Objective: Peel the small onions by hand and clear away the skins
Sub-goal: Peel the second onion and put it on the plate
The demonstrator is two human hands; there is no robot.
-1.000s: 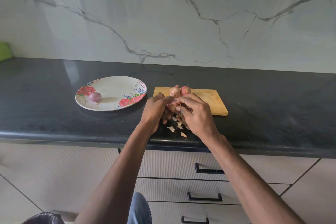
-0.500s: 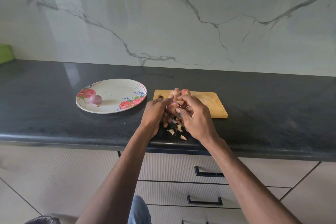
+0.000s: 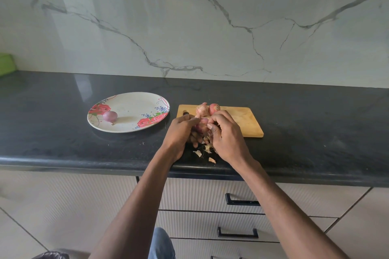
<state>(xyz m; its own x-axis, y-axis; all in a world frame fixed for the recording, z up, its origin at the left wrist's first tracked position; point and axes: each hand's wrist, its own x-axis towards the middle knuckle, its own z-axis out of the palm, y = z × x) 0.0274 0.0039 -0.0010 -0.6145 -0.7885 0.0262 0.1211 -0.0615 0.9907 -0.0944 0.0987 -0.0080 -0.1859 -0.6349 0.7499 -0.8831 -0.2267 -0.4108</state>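
Over the front of the black counter, my left hand (image 3: 180, 132) grips a small pink onion (image 3: 202, 124). My right hand (image 3: 226, 134) pinches at the skin on that same onion from the right. Most of the onion is hidden between my fingers. Two unpeeled onions (image 3: 207, 109) sit on the wooden cutting board (image 3: 242, 121) just behind my hands. One peeled purple onion (image 3: 110, 116) lies on the floral plate (image 3: 130, 101) to the left. Loose skins (image 3: 205, 151) lie on the counter below my hands.
The black countertop (image 3: 63, 143) runs the full width, its front edge just below the skins. A green object (image 3: 6, 65) stands at the far left against the marble wall. Drawers with black handles (image 3: 242, 202) are under the counter. A dark bag (image 3: 52, 255) shows at the floor.
Both hands stay together on the same onion, with small finger shifts as the skin is worked. The plate, board and other onions have not moved.
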